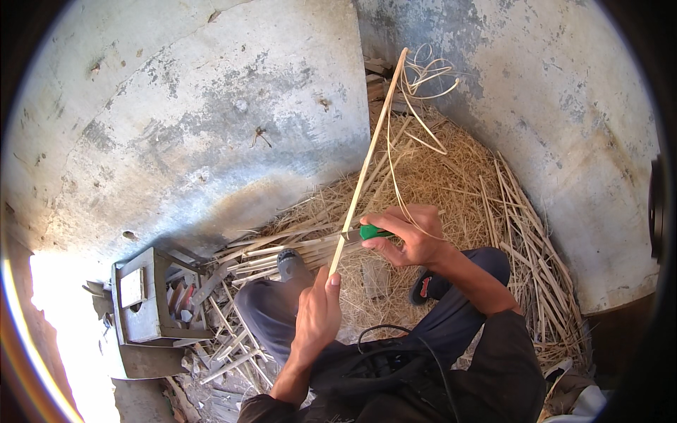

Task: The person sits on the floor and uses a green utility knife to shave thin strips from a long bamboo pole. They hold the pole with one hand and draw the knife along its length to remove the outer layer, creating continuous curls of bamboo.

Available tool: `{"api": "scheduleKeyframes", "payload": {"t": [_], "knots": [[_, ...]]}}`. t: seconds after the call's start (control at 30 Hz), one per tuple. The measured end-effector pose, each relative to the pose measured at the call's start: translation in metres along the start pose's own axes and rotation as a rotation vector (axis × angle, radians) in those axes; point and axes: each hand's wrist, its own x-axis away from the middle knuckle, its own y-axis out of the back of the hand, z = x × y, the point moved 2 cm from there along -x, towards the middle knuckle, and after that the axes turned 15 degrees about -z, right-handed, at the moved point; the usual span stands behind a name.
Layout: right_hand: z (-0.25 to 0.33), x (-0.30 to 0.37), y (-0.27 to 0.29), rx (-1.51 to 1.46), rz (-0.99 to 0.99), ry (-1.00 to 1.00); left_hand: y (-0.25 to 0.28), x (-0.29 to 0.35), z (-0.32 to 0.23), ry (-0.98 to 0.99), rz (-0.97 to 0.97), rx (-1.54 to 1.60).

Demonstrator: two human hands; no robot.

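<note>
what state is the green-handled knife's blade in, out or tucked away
Out: a thin blade shows past the green handle in the right hand, reaching the pale strip that the left hand grips.

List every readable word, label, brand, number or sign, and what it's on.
No legible text anywhere in view.
Black shoe: red mark, too small to read.
Black cloth garment: faint pale marks at the lower edge, unreadable.
Green-handled blade and long, slender, pale wooden strip: no legible lettering.
</note>
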Motion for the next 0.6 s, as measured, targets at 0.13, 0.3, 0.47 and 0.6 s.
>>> {"api": "scheduleKeyframes", "payload": {"t": [0.13, 0.3, 0.47, 0.6], "knots": [[-0.002, 0.002, -0.002, 0.012, -0.012, 0.013, 0.001, 0.001, -0.001, -0.020, -0.012, -0.026], [-0.005, 0.000, -0.002, 0.015, -0.018, 0.006, 0.001, 0.000, 0.003, -0.016, -0.008, -0.040], [-0.007, 0.000, 0.000, 0.034, 0.019, -0.034, 0.000, 0.002, 0.003, -0.045, -0.031, -0.046], [-0.020, -0.008, 0.008, 0.065, -0.067, -0.085, -0.004, 0.008, 0.016, -0.035, 0.006, -0.057]]}}
